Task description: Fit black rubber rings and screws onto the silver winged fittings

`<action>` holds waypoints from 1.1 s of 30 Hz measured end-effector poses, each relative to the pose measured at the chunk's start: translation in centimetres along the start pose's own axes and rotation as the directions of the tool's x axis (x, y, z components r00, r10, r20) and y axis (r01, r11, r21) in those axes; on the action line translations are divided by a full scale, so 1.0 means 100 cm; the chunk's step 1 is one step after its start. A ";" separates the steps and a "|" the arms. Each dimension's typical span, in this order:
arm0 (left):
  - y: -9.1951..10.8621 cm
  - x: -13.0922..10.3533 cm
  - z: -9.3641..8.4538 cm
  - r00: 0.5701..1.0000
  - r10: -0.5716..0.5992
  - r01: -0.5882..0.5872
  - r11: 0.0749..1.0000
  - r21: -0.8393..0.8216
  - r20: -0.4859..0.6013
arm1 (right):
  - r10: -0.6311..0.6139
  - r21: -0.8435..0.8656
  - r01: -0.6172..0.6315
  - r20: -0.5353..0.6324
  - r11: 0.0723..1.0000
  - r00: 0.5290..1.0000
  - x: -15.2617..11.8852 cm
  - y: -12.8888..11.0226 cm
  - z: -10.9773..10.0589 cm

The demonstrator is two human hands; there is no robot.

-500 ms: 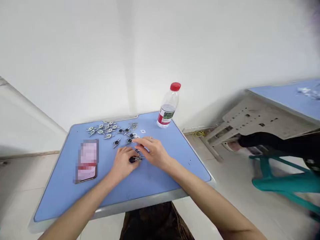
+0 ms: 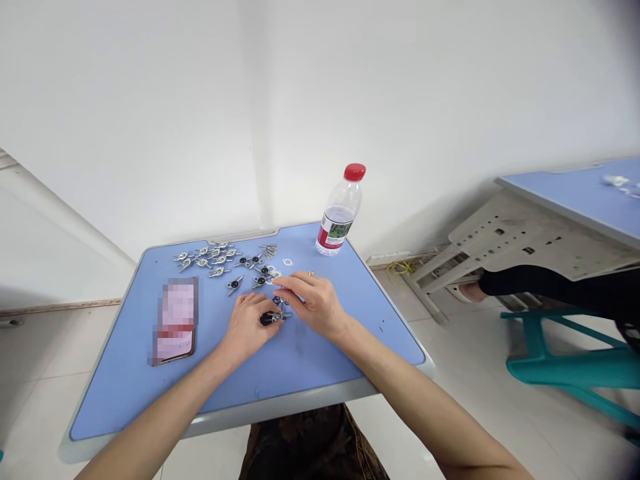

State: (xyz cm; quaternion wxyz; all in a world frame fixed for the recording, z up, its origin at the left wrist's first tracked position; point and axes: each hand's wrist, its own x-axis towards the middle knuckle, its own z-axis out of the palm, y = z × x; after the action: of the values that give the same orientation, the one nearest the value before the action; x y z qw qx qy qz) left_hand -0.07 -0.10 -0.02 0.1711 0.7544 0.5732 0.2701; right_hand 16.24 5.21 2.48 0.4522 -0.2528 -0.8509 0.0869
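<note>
Curling inward, both hands (image 2: 251, 321) close together.

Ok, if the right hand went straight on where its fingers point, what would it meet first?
Probably the black-centred metal part just past the fingertips of the right hand; height over the table is unclear.

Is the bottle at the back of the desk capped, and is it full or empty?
Capped and partly full: the red cap sits on the bottle, with clear space above the liquid line.
</note>
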 end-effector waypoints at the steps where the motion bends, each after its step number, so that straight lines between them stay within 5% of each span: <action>1: 0.000 0.000 0.000 1.000 0.001 -0.001 1.000 0.000 0.002 | -0.011 -0.006 0.011 0.012 1.000 1.000 0.000 -0.001 -0.001; 9: 0.000 -0.001 0.000 1.000 -0.002 0.002 1.000 -0.004 0.002 | -0.004 0.103 -0.002 0.062 0.995 0.998 0.002 -0.002 -0.004; 15: 0.003 -0.001 -0.002 1.000 -0.017 0.017 1.000 -0.007 0.011 | 0.012 -0.077 -0.013 -0.002 0.997 1.000 0.001 0.000 -0.003; 27: 0.002 0.000 -0.001 1.000 -0.006 0.006 1.000 0.002 0.005 | 0.075 -0.038 -0.069 0.176 0.997 0.982 -0.001 -0.001 -0.003; 33: 0.002 -0.001 -0.001 1.000 -0.003 0.003 1.000 0.007 0.001 | 0.077 0.021 -0.080 0.105 0.997 0.992 0.000 -0.001 -0.005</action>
State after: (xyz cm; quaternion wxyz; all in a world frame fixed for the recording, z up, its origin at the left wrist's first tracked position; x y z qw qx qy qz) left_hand 0.02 -0.27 0.12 0.1692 0.7543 0.5753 0.2672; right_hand 16.64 5.07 2.78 0.4068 -0.2754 -0.8615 0.1283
